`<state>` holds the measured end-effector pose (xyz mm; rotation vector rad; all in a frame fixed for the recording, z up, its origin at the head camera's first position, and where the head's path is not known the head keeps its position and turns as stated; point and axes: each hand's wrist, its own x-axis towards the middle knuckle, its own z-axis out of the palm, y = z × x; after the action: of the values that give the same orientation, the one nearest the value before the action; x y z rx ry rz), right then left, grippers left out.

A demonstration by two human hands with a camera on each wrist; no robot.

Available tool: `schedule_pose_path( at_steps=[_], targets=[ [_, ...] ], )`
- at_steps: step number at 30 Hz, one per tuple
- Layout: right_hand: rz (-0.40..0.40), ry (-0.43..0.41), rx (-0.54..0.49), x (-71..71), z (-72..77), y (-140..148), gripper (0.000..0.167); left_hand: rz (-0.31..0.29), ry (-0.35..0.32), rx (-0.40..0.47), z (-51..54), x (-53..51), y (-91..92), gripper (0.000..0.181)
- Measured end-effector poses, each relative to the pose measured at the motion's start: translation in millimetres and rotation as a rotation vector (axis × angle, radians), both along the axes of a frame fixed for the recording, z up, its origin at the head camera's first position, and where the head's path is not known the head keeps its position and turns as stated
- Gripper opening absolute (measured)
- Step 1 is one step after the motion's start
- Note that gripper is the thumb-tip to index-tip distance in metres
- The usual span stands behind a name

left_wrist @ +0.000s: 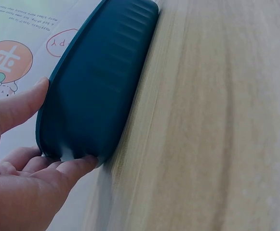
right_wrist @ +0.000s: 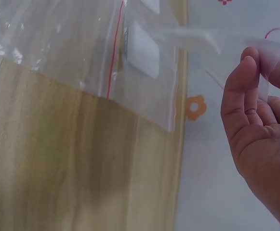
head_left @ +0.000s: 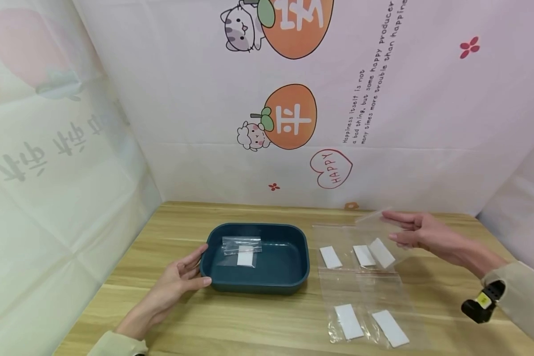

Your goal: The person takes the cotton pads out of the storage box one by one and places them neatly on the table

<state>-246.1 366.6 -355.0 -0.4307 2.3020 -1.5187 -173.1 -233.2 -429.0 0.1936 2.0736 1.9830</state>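
My left hand [head_left: 175, 279] holds the left end of a dark teal rectangular tray [head_left: 271, 285], thumb at the near corner and fingers at the far one. In the left wrist view the tray's outer wall [left_wrist: 96, 77] fills the space beyond the fingers. A small clear zip bag with a white block [head_left: 245, 256] lies inside the tray. Over the far right of the table, my right hand [head_left: 427, 237] pinches a clear zip bag [right_wrist: 272, 50] between thumb and fingers. That raised bag has a white block [head_left: 381, 253] in it.
To the tray's right, several clear zip bags lie flat in two rows, each with a white block [head_left: 331, 257], [head_left: 349, 321], [head_left: 390, 328]. The wooden table [head_left: 204, 321] ends at a printed cloth backdrop [head_left: 196, 163].
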Motion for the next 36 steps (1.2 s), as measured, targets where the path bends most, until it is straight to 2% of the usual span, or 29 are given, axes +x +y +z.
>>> schedule_pose_path(
  at_steps=[5, 11, 18, 21, 24, 29, 36],
  targets=[
    [-0.029, -0.025, -0.08, -3.5, -18.2, 17, 0.075, 0.0, 0.001, 0.0, 1.4, 0.3, 0.3, 0.086],
    [-0.085, -0.035, -0.058, -6.4, -37.7, 37, 0.074, 0.002, -0.001, -0.01, 2.7, 0.3, 0.1, 0.086],
    [-0.022, 0.002, -0.034, -12.5, -49.3, 58, 0.074, -0.004, -0.001, 0.01, 1.5, 0.0, 0.2, 0.088],
    [-0.003, 0.041, 0.026, -15.2, -52.1, 64, 0.072, -0.003, 0.0, 0.016, 0.8, 0.2, 0.0, 0.089],
    [-0.022, 0.071, 0.118, -16.5, -54.8, 68, 0.07, -0.004, 0.003, 0.01, 0.4, 0.0, -0.3, 0.09],
    [-0.057, 0.112, 0.284, -16.7, -57.5, 67, 0.081, -0.012, 0.003, 0.01, 0.4, 0.0, -0.3, 0.09],
    [-0.066, 0.147, 0.354, -14.6, -60.3, 62, 0.087, -0.013, -0.006, 0.015, 1.0, -0.1, -0.2, 0.089]
  ],
)
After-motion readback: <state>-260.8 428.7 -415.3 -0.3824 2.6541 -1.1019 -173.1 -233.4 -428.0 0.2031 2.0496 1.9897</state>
